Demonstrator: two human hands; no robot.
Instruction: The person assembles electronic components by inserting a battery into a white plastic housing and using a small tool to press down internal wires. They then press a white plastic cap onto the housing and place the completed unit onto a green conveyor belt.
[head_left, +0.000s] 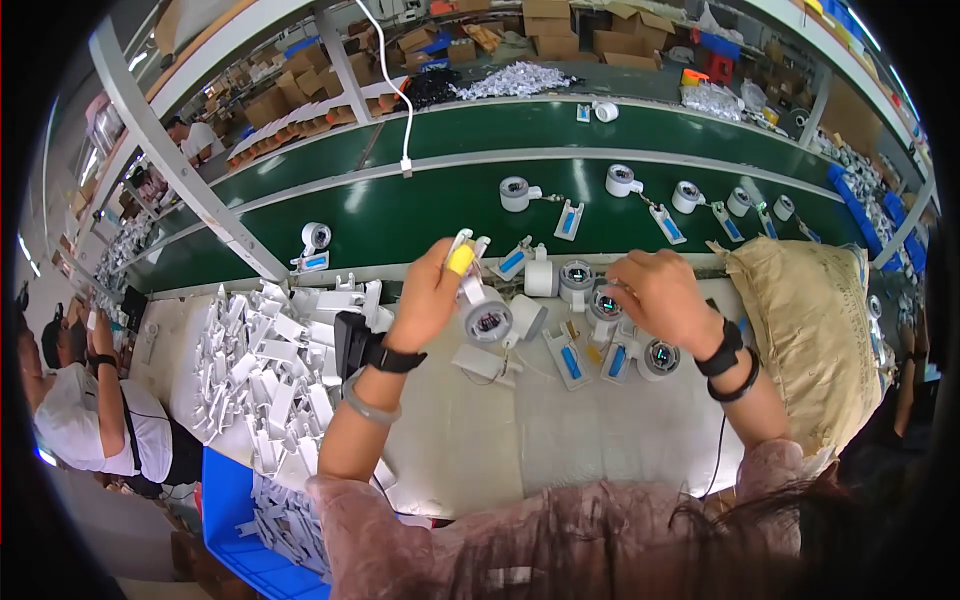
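My left hand [428, 295] is closed around a white device with a round display head [488, 318]. A yellow piece [460, 260] sits on its handle by my thumb. Curled fingers of my right hand [662, 295] reach down at a round white unit with a lit display [607, 304]; what they pinch, if anything, is hidden. Beside it stand another round unit [577, 274] and a lit one [660, 358]. Between my hands lie white handle parts with blue cells [570, 362], joined by thin wires. A white handle shell [484, 364] rests below the held device.
A heap of white plastic shells [270, 350] covers the bench's left side, above a blue bin [225, 520] of parts. A brown sack [800, 320] stands at right. Several similar units lie on the green conveyor [430, 210] ahead. A white cable [408, 120] hangs over it.
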